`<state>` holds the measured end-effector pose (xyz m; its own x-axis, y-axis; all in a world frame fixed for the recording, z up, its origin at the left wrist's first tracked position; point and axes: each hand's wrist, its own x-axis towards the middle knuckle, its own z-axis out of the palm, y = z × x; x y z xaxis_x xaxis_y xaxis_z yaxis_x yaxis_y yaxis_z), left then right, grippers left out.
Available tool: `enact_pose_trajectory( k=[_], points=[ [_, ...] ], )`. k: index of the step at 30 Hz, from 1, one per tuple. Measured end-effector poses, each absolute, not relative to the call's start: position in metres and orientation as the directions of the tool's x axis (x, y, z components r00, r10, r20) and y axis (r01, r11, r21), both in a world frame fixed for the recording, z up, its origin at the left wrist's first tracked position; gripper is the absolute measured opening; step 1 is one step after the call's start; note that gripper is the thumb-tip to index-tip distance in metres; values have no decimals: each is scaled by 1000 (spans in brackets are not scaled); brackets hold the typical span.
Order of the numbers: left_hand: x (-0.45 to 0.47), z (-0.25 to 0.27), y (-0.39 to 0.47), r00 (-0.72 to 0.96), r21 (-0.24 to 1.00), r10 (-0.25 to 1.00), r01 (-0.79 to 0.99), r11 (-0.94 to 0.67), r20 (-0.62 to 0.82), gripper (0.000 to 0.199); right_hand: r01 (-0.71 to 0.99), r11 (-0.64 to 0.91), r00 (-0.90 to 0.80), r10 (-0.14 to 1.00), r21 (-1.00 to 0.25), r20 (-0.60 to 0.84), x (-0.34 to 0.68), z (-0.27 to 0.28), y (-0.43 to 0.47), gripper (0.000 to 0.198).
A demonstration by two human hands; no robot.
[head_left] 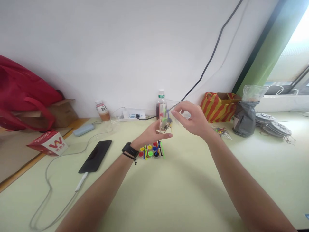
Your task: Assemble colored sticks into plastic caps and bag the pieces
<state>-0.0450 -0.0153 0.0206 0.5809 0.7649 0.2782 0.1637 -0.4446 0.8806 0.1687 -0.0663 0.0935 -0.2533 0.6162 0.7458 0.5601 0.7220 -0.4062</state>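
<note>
My left hand [155, 132], with a black watch on the wrist, is closed around a small clear plastic packet [166, 122] with colourful pieces showing in it. Just to the right, the thumb and index finger of my right hand [191, 117] are pinched together beside the packet. What lies between those fingertips is too small to make out. On the table below my left hand are several round pieces [150, 154] in yellow, red, green, blue and black. Thin coloured sticks [160, 149] lie among and beside them.
A dark drink bottle [161, 96] stands behind my hands, near a power strip [132, 115]. A phone [95, 157] on a cable, a second bottle [102, 111] and a red-white box [48, 143] are left. Right are a striped bag [218, 108], a bag of parts [222, 132] and a grey bag [245, 119].
</note>
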Motion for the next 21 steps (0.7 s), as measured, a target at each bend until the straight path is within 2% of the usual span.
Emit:
enact_pose_trajectory(
  k=[2,5,9,13,17,21],
  points=[
    [-41,17,-17,608,905,759,152,-398,232,44,578,728,-269,596,-368,756,170,91,-63,23],
    [-38,15,-19,653,926,734,135,-352,184,36,619,691,-268,633,-373,726,176,84,-55,20],
    [-38,13,-22,721,913,671,138,-384,174,38,648,648,-302,702,-400,645,183,77,-47,17],
    [-36,9,-23,740,918,653,127,-375,164,45,580,685,-403,711,-440,576,184,78,-46,15],
    [-35,8,-23,743,939,655,110,-326,140,53,520,720,-437,687,-460,580,179,81,-48,10],
    [-34,11,-27,756,942,645,124,-311,113,45,504,724,-431,683,-471,590,175,82,-51,11]
  ],
)
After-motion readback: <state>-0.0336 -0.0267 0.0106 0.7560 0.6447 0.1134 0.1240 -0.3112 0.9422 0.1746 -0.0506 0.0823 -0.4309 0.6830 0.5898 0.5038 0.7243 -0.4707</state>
